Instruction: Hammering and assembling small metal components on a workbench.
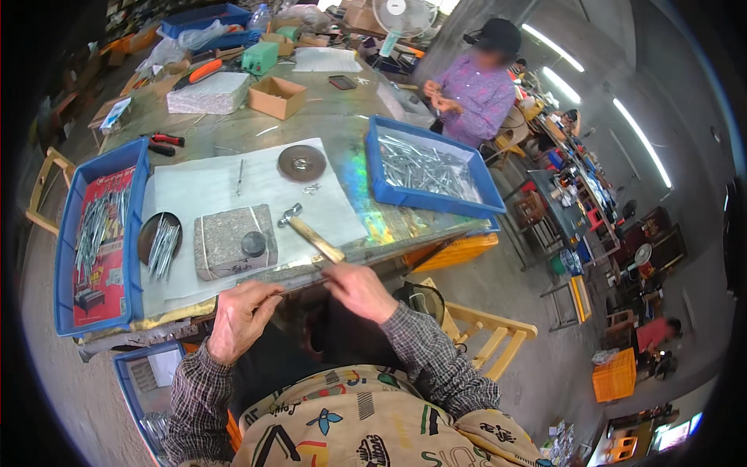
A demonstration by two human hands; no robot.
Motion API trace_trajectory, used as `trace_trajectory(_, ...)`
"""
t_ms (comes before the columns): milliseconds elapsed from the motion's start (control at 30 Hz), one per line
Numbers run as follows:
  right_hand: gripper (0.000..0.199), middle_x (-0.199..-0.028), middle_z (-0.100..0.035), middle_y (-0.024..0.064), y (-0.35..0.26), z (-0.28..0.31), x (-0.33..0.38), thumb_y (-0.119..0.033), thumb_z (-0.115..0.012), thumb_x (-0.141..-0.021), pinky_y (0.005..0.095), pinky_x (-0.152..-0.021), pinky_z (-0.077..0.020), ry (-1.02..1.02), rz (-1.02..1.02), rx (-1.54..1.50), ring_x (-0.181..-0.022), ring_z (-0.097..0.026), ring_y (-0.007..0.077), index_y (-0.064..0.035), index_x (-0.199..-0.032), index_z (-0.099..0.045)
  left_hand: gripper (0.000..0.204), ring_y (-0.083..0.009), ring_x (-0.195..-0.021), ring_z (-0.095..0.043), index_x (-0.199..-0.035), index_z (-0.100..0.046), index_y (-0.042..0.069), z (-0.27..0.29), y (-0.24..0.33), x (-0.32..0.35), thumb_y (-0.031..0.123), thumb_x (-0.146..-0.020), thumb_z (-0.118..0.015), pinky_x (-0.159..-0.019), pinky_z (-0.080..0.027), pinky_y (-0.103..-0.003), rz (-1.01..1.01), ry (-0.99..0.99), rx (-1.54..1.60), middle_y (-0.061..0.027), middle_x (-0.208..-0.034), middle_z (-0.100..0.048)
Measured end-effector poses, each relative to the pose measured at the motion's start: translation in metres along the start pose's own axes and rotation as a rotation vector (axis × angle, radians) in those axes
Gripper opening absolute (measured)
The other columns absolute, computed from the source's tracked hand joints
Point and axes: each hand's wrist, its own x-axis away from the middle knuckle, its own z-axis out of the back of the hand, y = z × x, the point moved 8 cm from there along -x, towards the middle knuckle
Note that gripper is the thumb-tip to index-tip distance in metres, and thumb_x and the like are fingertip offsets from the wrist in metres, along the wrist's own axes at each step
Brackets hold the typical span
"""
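Observation:
At the table's front edge my left hand (245, 315) is closed, thumb and fingertips pressed together. My right hand (359, 289) has curled fingers beside the end of the hammer's wooden handle (317, 240). Whatever the two hands hold is too small to make out. In front of them a stone block (222, 247) tied with string carries a round dark metal piece (253, 244). Left of the block, thin metal rods (163, 247) lie in a dark round dish (148, 233). Another brown dish (302, 163) holds small metal bits, with a few more bits (312, 189) beside it.
Blue trays of metal rods stand at the left (138, 233) and right (436, 201) of the white sheet (187, 183). Farther back are red-handled pliers (167, 140), a cardboard box (277, 99) and a white block (208, 93). A co-worker (478, 89) sits at the far right corner.

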Motion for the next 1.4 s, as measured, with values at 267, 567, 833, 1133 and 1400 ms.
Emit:
trace_trajectory(267, 0.016, -0.079, -0.058, 0.0161, 0.042, 0.016, -0.040, -0.012, -0.060, -0.079, 0.0425, -0.067, -0.0456, 0.116, -0.105, 0.000, -0.076, -0.058, 0.0354, -0.0027, -0.092, -0.062, 0.013, -0.0296, -0.067, -0.061, -0.091, -0.065, -0.002, 0.016, -0.016, 0.000, 0.002, -0.078, -0.064, -0.060, -0.048, -0.034, 0.091, 0.028, -0.010, -0.0160, -0.077, -0.063)
trace_trajectory(567, 0.027, -0.100, -0.056, 0.0119, 0.081, 0.001, -0.106, -0.009, -0.059, -0.078, 0.0417, -0.077, -0.0467, 0.110, -0.053, 0.250, -0.095, -0.053, 0.0321, -0.0017, -0.104, -0.058, 0.012, -0.0266, -0.064, -0.060, -0.090, -0.065, -0.002, 0.030, -0.024, -0.004, 0.000, -0.079, -0.062, -0.058, -0.047, -0.032, 0.136, 0.073, -0.062, -0.0142, -0.073, -0.062)
trace_trajectory(833, 0.035, -0.114, -0.055, 0.0133, 0.089, -0.019, -0.140, -0.003, -0.052, -0.075, 0.0410, -0.081, -0.0457, 0.131, 0.092, 0.363, -0.101, -0.051, 0.0308, 0.0018, -0.110, -0.057, 0.013, -0.0239, -0.061, -0.059, -0.090, -0.066, -0.002, 0.032, -0.032, -0.003, -0.001, -0.078, -0.061, -0.056, -0.045, -0.030, 0.166, 0.088, -0.051, -0.0138, -0.070, -0.060)
trace_trajectory(1133, 0.032, -0.116, -0.055, 0.0090, 0.083, -0.026, -0.140, -0.004, -0.045, -0.080, 0.0422, -0.083, -0.0408, 0.048, 0.084, 0.446, -0.106, -0.050, 0.0261, -0.0025, -0.110, -0.057, 0.013, -0.0306, -0.067, -0.061, -0.090, -0.065, 0.000, 0.032, -0.042, -0.001, 0.000, -0.078, -0.062, -0.060, -0.048, -0.035, 0.204, 0.043, -0.055, -0.0150, -0.074, -0.062)
trace_trajectory(1400, 0.028, -0.099, -0.062, 0.0065, 0.076, 0.001, -0.099, 0.003, -0.052, -0.072, 0.0403, -0.077, -0.0420, -0.033, 0.094, 0.277, -0.098, -0.054, 0.0274, -0.0044, -0.096, -0.062, 0.013, -0.0297, -0.066, -0.061, -0.089, -0.065, 0.000, 0.046, -0.042, 0.001, -0.002, -0.076, -0.063, -0.060, -0.048, -0.035, 0.205, 0.081, -0.047, -0.0143, -0.075, -0.063)
